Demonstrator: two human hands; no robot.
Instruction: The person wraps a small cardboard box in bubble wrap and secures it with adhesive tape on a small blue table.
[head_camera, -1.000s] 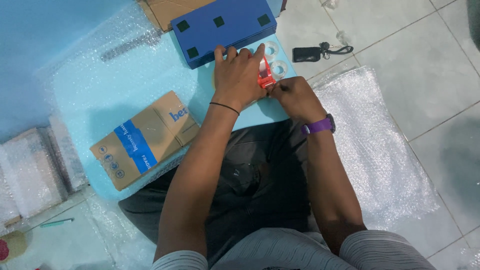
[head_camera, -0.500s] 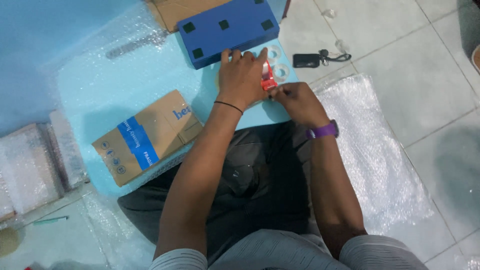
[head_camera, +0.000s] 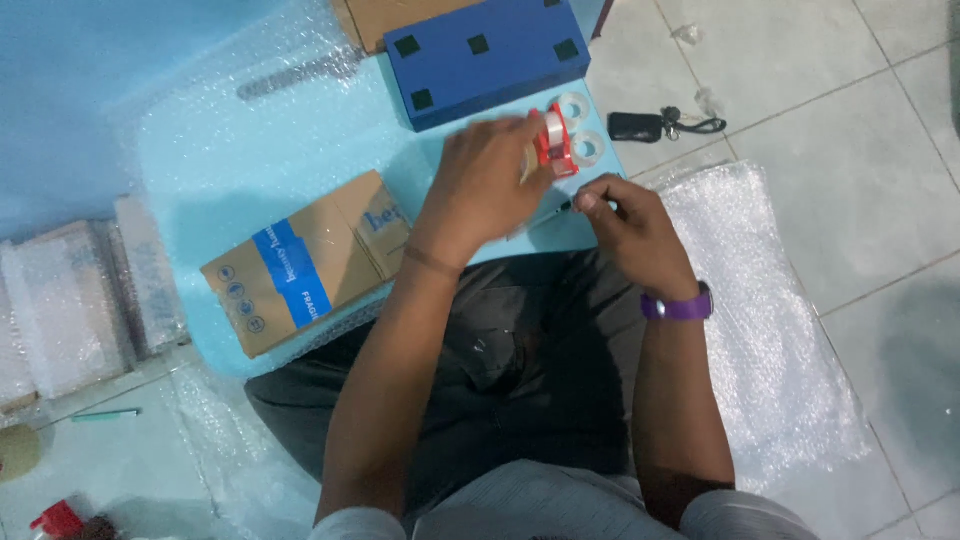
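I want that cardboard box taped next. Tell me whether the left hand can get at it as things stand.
Probably yes. The left hand holds the red tape dispenser, but the cardboard box lies uncovered on the blue mat beside the left forearm, with nothing between them.

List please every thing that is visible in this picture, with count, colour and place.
red tape dispenser: 1, red, in left hand
clear tape rolls: 2, clear, beside dispenser
blue flat box: 1, blue with dark squares, top centre
brown cardboard box: 1, brown with blue band, left of arms
bubble wrap sheet: 1, clear, floor at right
black key fob: 1, black, floor tiles
purple wristwatch: 1, right wrist
left hand: grips dispenser
right hand: pinches something thin, unclear
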